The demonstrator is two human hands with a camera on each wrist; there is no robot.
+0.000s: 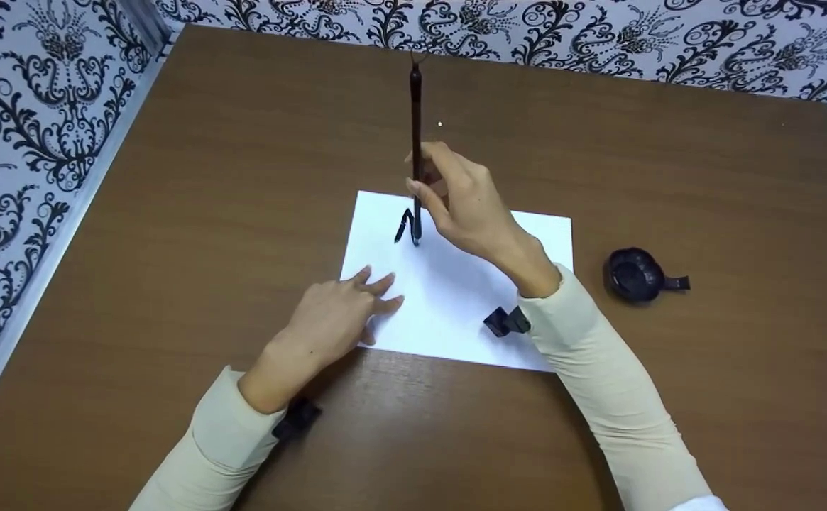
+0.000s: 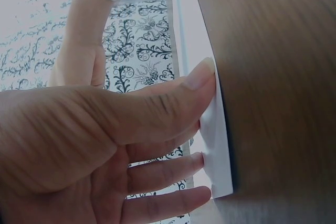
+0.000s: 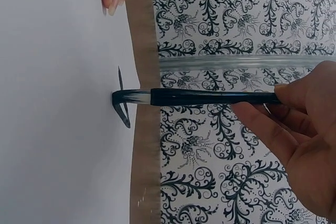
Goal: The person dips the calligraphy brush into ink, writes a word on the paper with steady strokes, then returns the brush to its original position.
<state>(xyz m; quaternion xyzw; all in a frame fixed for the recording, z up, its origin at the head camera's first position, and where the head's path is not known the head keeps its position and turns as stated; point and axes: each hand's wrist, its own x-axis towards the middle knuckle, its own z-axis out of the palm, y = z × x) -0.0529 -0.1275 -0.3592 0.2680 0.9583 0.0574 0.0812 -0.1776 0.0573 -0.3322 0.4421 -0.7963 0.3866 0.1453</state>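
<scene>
My right hand (image 1: 466, 206) pinches a dark paintbrush (image 1: 416, 113) and holds it upright over a white sheet of paper (image 1: 448, 312). In the right wrist view the brush's inked bristles (image 3: 131, 96) bend against the paper. A black painted stroke (image 1: 403, 224) shaped like an upturned V lies at the bristles, near the sheet's upper left. With fingers spread, my left hand (image 1: 335, 312) rests on the sheet's lower left edge. The left wrist view shows its thumb (image 2: 197, 77) and fingertips along the paper's border.
A small black bowl with a short handle (image 1: 637, 275) stands on the brown table (image 1: 711, 397), right of the sheet. Black-and-white patterned wallpaper (image 1: 598, 35) borders the table at the back and left. Each sleeve carries a dark wrist camera (image 1: 507, 321).
</scene>
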